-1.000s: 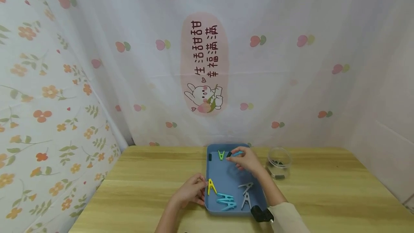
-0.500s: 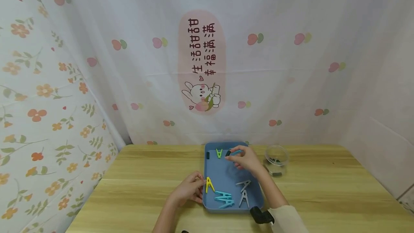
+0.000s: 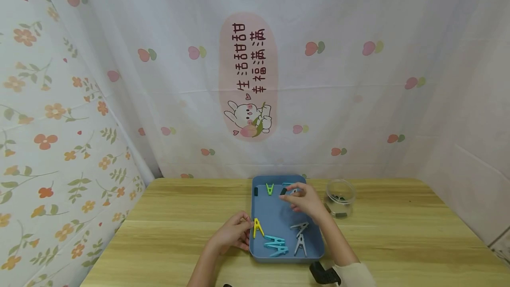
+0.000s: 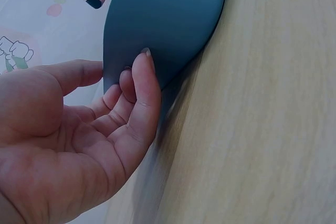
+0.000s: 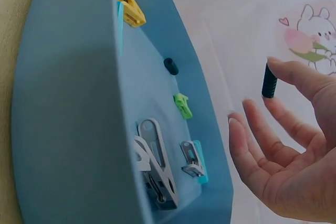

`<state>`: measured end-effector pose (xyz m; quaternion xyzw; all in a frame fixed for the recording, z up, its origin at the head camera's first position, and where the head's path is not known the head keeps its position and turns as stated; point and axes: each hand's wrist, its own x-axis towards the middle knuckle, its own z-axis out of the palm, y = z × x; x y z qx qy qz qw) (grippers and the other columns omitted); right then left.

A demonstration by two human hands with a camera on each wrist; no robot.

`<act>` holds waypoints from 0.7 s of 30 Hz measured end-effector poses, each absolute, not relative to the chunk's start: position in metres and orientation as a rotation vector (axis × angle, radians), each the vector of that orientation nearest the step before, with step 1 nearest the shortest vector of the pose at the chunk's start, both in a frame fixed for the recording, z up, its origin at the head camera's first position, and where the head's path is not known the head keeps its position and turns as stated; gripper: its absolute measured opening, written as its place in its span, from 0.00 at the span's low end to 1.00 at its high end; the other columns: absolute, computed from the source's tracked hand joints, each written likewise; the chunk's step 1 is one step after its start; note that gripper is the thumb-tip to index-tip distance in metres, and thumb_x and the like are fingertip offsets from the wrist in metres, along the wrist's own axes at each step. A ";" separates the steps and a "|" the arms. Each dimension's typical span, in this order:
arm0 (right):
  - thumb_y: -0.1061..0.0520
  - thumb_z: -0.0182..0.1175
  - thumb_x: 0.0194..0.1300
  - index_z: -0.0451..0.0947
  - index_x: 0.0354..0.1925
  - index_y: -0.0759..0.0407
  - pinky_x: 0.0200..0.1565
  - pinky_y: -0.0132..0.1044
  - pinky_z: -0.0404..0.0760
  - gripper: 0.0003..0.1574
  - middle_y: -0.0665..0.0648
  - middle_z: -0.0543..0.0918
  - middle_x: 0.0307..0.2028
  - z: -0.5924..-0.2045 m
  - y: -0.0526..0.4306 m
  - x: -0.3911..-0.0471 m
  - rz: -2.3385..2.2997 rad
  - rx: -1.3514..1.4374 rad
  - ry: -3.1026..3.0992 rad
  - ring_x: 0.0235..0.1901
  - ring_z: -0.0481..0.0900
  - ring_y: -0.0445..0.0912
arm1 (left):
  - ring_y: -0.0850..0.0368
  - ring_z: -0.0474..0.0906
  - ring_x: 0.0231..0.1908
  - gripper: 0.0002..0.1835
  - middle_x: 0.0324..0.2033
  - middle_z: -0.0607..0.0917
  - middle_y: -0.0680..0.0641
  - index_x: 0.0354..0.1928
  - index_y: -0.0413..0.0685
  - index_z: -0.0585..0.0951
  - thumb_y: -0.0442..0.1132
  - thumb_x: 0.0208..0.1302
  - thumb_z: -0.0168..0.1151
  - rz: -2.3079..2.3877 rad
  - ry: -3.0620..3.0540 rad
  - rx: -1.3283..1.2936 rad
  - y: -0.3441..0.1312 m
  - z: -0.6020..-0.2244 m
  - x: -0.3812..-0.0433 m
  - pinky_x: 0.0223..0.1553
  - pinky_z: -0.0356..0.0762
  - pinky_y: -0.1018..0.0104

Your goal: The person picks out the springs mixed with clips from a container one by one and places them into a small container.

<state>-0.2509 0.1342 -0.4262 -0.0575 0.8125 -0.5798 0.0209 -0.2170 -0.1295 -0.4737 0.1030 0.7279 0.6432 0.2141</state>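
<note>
My right hand [image 3: 306, 201] pinches a small dark ribbed cylinder [image 5: 269, 81] end to end between thumb and a fingertip, above the far right part of the blue tray [image 3: 272, 209]. Its other fingers are loosely bent. At the tray's left side, my left hand [image 3: 231, 233] grips the wall, thumb at the rim and curled fingers against the outside. Inside lie a yellow clothespin [image 3: 257, 228], a green clothespin [image 3: 269, 188], a second dark cylinder [image 3: 256, 191], overlapping light-blue clothespins [image 3: 276, 246] and grey clothespins [image 3: 300, 245]. A grey clothespin [image 5: 192, 158] beside a light-blue one lies below my right hand.
A clear round container [image 3: 340, 191] with several dark pieces in it stands right of the tray on the wooden table [image 3: 191, 198]. A printed curtain [image 3: 247, 154] hangs along the table's back edge. A black wrist mount [image 3: 324, 273] sits by the right sleeve.
The right hand has shifted slightly right with the cylinder, uncovering more of the far clothespins. The left hand keeps its place on the tray; the head view has shifted slightly.
</note>
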 end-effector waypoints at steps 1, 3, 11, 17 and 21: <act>0.55 0.73 0.67 0.79 0.57 0.69 0.44 0.52 0.89 0.27 0.64 0.90 0.44 -0.427 0.135 -0.251 -1.801 -0.179 2.516 0.38 0.87 0.59 | 0.57 0.77 0.26 0.05 0.30 0.77 0.47 0.45 0.44 0.69 0.38 0.80 0.51 1.785 2.018 0.286 -0.129 -0.473 -0.217 0.27 0.83 0.69; 0.55 0.72 0.67 0.79 0.57 0.69 0.45 0.52 0.89 0.27 0.65 0.89 0.44 -0.427 0.136 -0.250 -1.814 -0.179 2.515 0.39 0.87 0.61 | 0.57 0.77 0.26 0.05 0.30 0.77 0.47 0.45 0.44 0.69 0.38 0.80 0.51 1.786 2.016 0.287 -0.130 -0.473 -0.217 0.27 0.83 0.68; 0.56 0.72 0.68 0.80 0.57 0.68 0.45 0.50 0.89 0.25 0.62 0.88 0.42 -0.427 0.139 -0.246 -1.847 -0.159 2.528 0.40 0.87 0.62 | 0.56 0.78 0.26 0.06 0.29 0.77 0.47 0.45 0.44 0.69 0.38 0.80 0.51 1.782 2.021 0.284 -0.130 -0.474 -0.217 0.28 0.84 0.68; 0.56 0.72 0.68 0.80 0.57 0.68 0.45 0.51 0.89 0.25 0.62 0.88 0.42 -0.427 0.141 -0.243 -1.856 -0.162 2.531 0.39 0.87 0.61 | 0.56 0.78 0.26 0.06 0.29 0.77 0.47 0.45 0.43 0.69 0.38 0.80 0.51 1.778 2.024 0.283 -0.130 -0.475 -0.218 0.28 0.83 0.67; 0.56 0.72 0.68 0.79 0.58 0.68 0.45 0.51 0.89 0.26 0.62 0.88 0.42 -0.427 0.142 -0.242 -1.858 -0.164 2.537 0.39 0.87 0.60 | 0.56 0.77 0.26 0.05 0.29 0.77 0.47 0.45 0.43 0.69 0.38 0.80 0.51 1.781 2.025 0.283 -0.129 -0.474 -0.218 0.27 0.83 0.68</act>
